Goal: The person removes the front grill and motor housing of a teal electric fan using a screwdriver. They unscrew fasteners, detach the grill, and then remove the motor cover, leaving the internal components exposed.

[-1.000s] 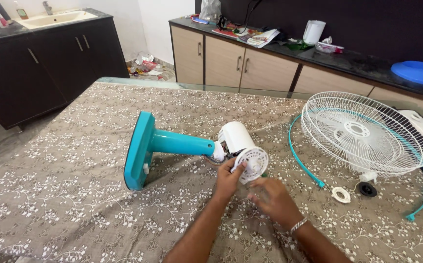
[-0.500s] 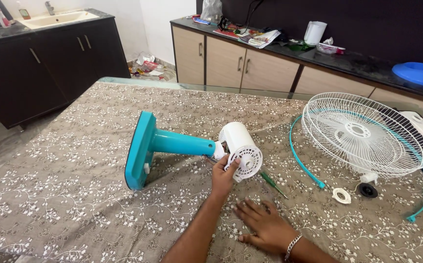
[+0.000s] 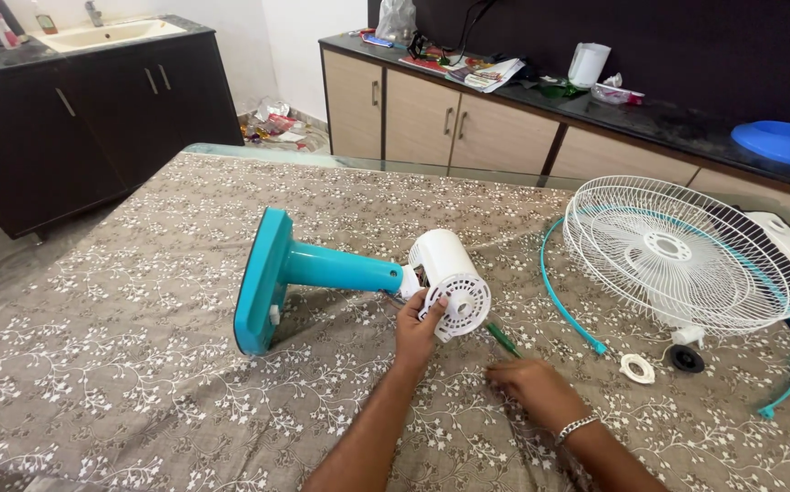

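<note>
Head view: left hand [image 3: 417,326] grips white motor housing [image 3: 449,282]; right hand [image 3: 530,387] closes on green screwdriver [image 3: 502,338].

Left hand [image 3: 419,324] gripping white motor housing [image 3: 449,282] (lying sideways on the tablecloth [image 3: 140,319]); right hand [image 3: 531,390] touching green screwdriver [image 3: 503,339].

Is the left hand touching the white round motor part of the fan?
Touching. The head view shows the left hand with its fingers pressed on the face of the white motor housing.
</note>
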